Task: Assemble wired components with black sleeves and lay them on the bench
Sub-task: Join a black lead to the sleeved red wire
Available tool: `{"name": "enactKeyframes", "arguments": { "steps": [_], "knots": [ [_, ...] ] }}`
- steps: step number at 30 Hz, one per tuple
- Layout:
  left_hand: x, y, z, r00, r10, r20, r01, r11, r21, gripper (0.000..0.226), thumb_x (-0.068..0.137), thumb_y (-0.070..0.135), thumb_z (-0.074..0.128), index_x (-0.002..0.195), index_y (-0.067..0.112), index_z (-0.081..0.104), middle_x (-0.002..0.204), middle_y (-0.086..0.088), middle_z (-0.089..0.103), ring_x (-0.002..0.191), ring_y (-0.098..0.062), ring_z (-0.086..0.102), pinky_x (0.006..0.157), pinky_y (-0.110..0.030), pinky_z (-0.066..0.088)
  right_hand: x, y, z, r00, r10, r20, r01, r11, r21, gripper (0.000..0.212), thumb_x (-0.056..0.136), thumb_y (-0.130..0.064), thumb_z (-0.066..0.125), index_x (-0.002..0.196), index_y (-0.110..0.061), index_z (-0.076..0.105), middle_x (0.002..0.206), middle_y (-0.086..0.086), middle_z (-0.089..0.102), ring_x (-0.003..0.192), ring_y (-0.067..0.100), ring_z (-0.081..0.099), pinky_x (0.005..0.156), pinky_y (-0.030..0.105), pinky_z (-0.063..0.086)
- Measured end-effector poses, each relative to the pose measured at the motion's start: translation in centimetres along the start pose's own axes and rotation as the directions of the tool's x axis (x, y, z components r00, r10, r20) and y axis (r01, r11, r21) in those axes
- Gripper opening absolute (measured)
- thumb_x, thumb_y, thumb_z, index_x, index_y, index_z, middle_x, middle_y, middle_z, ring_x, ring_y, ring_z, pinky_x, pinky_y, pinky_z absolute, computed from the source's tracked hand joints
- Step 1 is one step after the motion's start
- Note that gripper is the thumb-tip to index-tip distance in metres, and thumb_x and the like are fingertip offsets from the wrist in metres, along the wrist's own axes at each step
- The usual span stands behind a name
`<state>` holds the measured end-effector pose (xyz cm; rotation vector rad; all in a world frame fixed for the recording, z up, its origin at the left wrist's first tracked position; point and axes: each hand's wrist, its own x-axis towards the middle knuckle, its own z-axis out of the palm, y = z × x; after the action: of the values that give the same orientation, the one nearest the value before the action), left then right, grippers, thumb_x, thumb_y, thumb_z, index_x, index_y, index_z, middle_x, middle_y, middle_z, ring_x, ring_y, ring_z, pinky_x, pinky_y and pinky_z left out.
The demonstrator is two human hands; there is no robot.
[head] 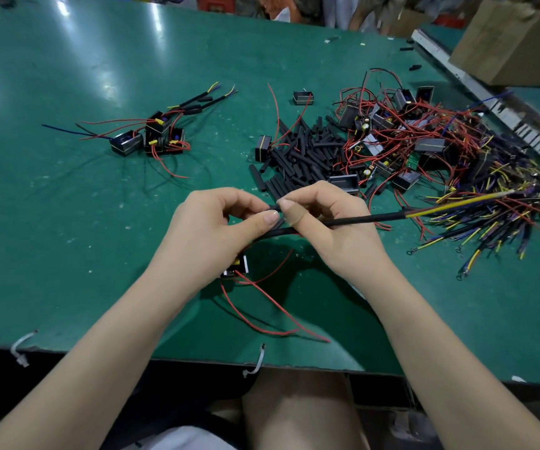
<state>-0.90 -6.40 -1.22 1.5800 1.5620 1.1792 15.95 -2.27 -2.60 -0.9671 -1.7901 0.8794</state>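
Both hands meet at centre frame: left hand (211, 228) and right hand (330, 222) pinch a black sleeve (275, 207) above a sleeved cable (353, 220); loose sleeves (297, 151) heap on the tabletop (67, 222).

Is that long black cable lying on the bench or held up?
Held up: both hands, left hand and right hand, grip the black cable above the green bench.

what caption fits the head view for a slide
Both hands fit a sleeve onto a cable above the bench.

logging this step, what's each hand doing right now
Left hand: pinches a short black sleeve at its fingertips.
Right hand: pinches the same sleeve and holds the black sheathed cable.
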Motion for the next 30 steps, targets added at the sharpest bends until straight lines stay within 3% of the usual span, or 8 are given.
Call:
{"name": "enactKeyframes", "arguments": {
  "steps": [3, 7, 10, 14, 18, 25, 30],
  "knots": [
    [0.2, 0.0, 0.2, 1.0, 0.021, -0.011, -0.021, 0.998, 0.053, 0.009, 0.078, 0.032, 0.074, 0.073, 0.028, 0.068, 0.049, 0.023, 0.054, 0.037, 0.005, 0.039, 0.039, -0.008, 0.025, 0.1, -0.1, -0.2, 0.995, -0.103, 0.013, 0.104, 0.987, -0.123, 0.006, 0.088, -0.009, 0.066, 0.089, -0.006, 0.072, 0.082, 0.0, 0.062, 0.075, 0.001, 0.055, 0.071, 0.014, 0.038],
    [0.6, -0.1, -0.2, 0.999, 0.033, 0.005, -0.033, 0.997, 0.07, 0.007, 0.077, 0.03, 0.075, 0.073, 0.029, 0.069, 0.055, 0.022, 0.057, 0.041, 0.006, 0.042, 0.043, -0.009, 0.027, 0.0, -0.4, -0.7, 0.99, -0.114, 0.086, 0.123, 0.986, -0.109, 0.009, 0.089, -0.01, 0.066, 0.093, -0.006, 0.072, 0.085, 0.006, 0.065, 0.078, 0.004, 0.057, 0.074, 0.013, 0.039],
    [0.5, -0.2, -0.5, 0.999, 0.042, 0.028, -0.044, 0.997, 0.064, 0.006, 0.077, 0.033, 0.075, 0.075, 0.032, 0.07, 0.057, 0.023, 0.057, 0.041, 0.001, 0.039, 0.043, -0.01, 0.026, 0.0, -0.7, -0.6, 0.995, -0.026, 0.098, 0.035, 0.996, -0.086, 0.011, 0.092, -0.015, 0.062, 0.094, -0.012, 0.072, 0.082, -0.003, 0.066, 0.074, 0.0, 0.058, 0.071, 0.011, 0.04],
    [0.4, -0.1, -0.7, 0.997, 0.081, 0.019, -0.081, 0.995, 0.049, 0.006, 0.078, 0.033, 0.074, 0.074, 0.032, 0.069, 0.066, 0.02, 0.061, 0.044, -0.005, 0.032, 0.044, -0.012, 0.025, 0.0, -1.1, -0.5, 0.97, 0.195, 0.146, -0.221, 0.955, 0.197, 0.009, 0.094, -0.016, 0.058, 0.091, -0.017, 0.067, 0.07, -0.007, 0.066, 0.066, 0.0, 0.06, 0.06, 0.012, 0.046],
    [0.3, -0.2, -0.7, 0.996, 0.088, 0.017, -0.089, 0.994, 0.057, 0.007, 0.077, 0.032, 0.073, 0.073, 0.033, 0.069, 0.067, 0.022, 0.061, 0.044, -0.005, 0.032, 0.044, -0.011, 0.026, 0.0, -1.2, -0.5, 0.963, 0.204, 0.176, -0.242, 0.942, 0.233, 0.012, 0.093, -0.011, 0.059, 0.083, -0.015, 0.065, 0.064, -0.008, 0.065, 0.061, 0.0, 0.058, 0.059, 0.011, 0.044],
    [0.1, 0.3, -0.2, 0.987, 0.145, 0.073, -0.158, 0.963, 0.22, 0.009, 0.081, 0.032, 0.071, 0.073, 0.033, 0.067, 0.043, 0.032, 0.046, 0.04, 0.002, 0.04, 0.044, -0.007, 0.029, 0.2, -0.8, -0.6, 0.978, 0.112, 0.178, -0.118, 0.993, 0.024, 0.017, 0.089, -0.008, 0.065, 0.077, -0.02, 0.063, 0.064, -0.007, 0.057, 0.057, 0.001, 0.046, 0.057, 0.014, 0.036],
    [0.3, -0.3, -0.2, 0.989, 0.094, 0.114, -0.12, 0.961, 0.251, 0.01, 0.08, 0.037, 0.069, 0.072, 0.036, 0.065, 0.039, 0.02, 0.045, 0.041, -0.006, 0.038, 0.043, -0.013, 0.029, 0.2, -0.9, -1.0, 0.962, 0.114, 0.248, -0.111, 0.993, -0.026, 0.013, 0.089, -0.01, 0.065, 0.079, -0.018, 0.066, 0.061, -0.012, 0.056, 0.055, -0.002, 0.044, 0.056, 0.013, 0.035]
  ]
}}
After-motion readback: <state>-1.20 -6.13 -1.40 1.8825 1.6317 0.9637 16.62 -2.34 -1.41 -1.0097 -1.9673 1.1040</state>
